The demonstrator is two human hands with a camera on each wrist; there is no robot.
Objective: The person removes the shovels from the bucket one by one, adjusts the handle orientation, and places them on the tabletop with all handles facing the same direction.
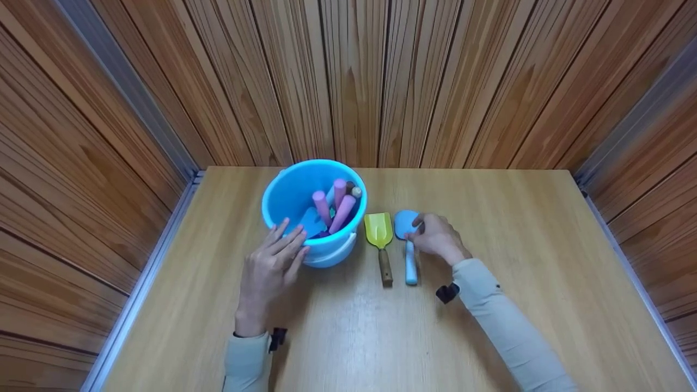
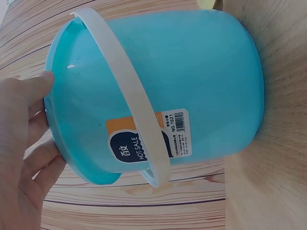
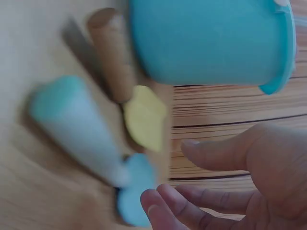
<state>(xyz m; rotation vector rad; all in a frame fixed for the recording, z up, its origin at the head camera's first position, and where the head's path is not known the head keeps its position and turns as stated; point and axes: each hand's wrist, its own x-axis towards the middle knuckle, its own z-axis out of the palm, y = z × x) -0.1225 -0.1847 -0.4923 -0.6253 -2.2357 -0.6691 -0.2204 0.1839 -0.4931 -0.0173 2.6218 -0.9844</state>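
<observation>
A blue bucket [image 1: 276, 190] with a white handle [image 2: 129, 86] stands upright near the back of the table. At its near-left rim is my left hand [image 1: 272, 267], fingers over the edge and thumb on the outer side, holding the rim. Inside lie several pink-handled pieces [image 1: 343, 214] and a blue piece [image 1: 312, 222]; their lower parts are hidden. To the bucket's right lies a yellow toy shovel [image 1: 379, 230] with a brown handle. Beside it is a blue toy shovel [image 1: 405, 222]. My right hand [image 1: 437, 238] hovers at that blue blade, thumb and fingers apart in the right wrist view.
The wooden table [image 1: 348, 348] carries the bucket and both shovels. Wood-patterned panels [image 1: 354, 81] rise behind and on both sides, with metal rails [image 1: 144, 283] along the side edges. A label [image 2: 175, 134] is stuck on the bucket's side.
</observation>
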